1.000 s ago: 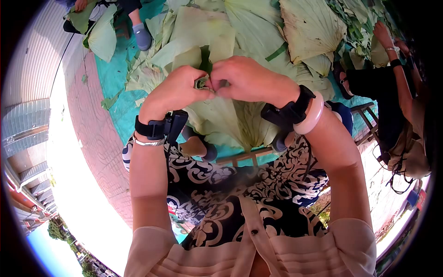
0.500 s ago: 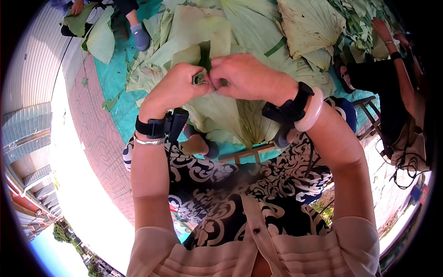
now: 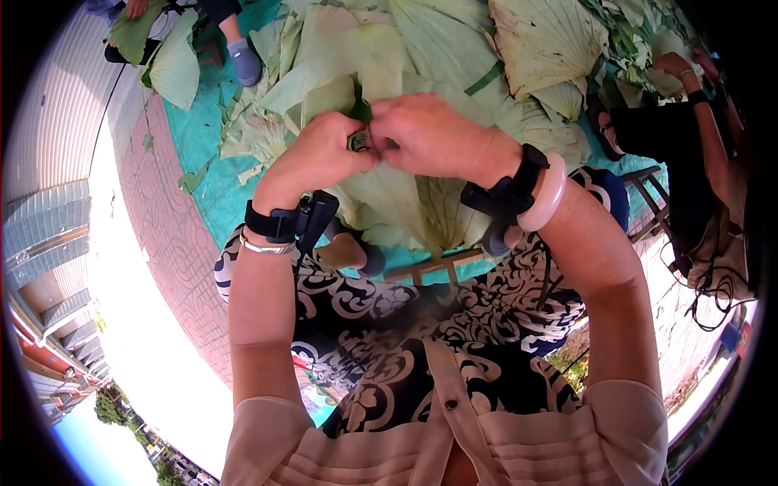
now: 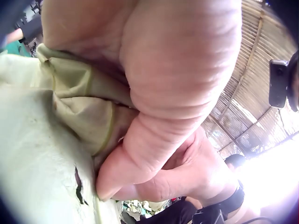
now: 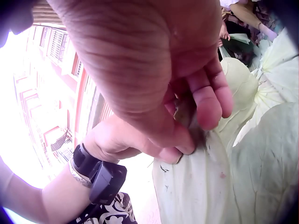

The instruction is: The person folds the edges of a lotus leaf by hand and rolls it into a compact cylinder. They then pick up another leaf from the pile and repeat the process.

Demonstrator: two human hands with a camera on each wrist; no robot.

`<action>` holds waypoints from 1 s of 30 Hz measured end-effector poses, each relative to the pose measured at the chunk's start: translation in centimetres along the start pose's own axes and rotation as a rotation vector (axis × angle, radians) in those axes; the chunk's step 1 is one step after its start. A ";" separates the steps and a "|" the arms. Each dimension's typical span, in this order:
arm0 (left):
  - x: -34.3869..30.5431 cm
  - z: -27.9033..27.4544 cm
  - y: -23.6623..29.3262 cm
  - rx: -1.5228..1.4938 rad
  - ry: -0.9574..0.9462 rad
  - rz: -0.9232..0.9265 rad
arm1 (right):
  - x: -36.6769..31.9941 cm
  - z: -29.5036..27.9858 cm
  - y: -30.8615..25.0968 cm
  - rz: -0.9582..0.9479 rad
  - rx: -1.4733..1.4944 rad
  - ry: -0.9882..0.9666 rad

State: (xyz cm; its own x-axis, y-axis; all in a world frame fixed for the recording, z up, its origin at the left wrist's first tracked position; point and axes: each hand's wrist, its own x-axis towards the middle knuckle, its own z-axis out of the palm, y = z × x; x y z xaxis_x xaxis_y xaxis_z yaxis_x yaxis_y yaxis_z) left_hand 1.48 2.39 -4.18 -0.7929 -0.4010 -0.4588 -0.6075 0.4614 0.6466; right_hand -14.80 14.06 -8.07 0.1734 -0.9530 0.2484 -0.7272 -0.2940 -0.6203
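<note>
My left hand [image 3: 318,152] and right hand [image 3: 438,136] meet knuckle to knuckle in the head view, both gripping a pale green lotus leaf [image 3: 356,142]. Its gathered end shows as a small roll beside the left thumb. In the left wrist view the leaf [image 4: 86,122] is bunched in folds under the left hand, with a dark tear in its flat part. The right wrist view has the right thumb and fingers pinching the gathered leaf [image 5: 194,186], the left thumb close by. Much of the gripped part is hidden by the fingers.
Large overlapping lotus leaves [image 3: 454,49] are heaped in front on a teal sheet [image 3: 190,130]. A browned leaf [image 3: 547,53] lies at right. Other people sit nearby, one with a grey shoe [image 3: 244,63]. A wooden stool [image 3: 646,194] stands at right.
My left hand has shifted slightly right, and the rolled end beside its thumb is turned a little. My right hand stays nearly in place. The hand of the person at right has moved.
</note>
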 end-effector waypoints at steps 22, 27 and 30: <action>0.3 0.9 -2.1 -0.307 0.003 0.104 | -2.3 0.2 0.3 -0.007 0.145 0.135; 0.8 1.4 -2.2 -0.285 -0.028 0.067 | -2.3 0.0 0.5 0.016 0.066 0.026; 0.9 1.6 -2.1 -0.273 -0.018 0.063 | -2.2 0.3 0.7 0.006 0.053 0.018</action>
State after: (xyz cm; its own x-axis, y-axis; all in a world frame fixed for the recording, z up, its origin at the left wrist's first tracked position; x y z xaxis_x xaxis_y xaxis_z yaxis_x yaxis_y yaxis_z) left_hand 1.96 2.33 -6.88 -0.8310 -0.3629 -0.4217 -0.5235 0.2534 0.8135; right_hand -15.48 15.94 -9.30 0.1566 -0.9536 0.2572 -0.6918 -0.2918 -0.6606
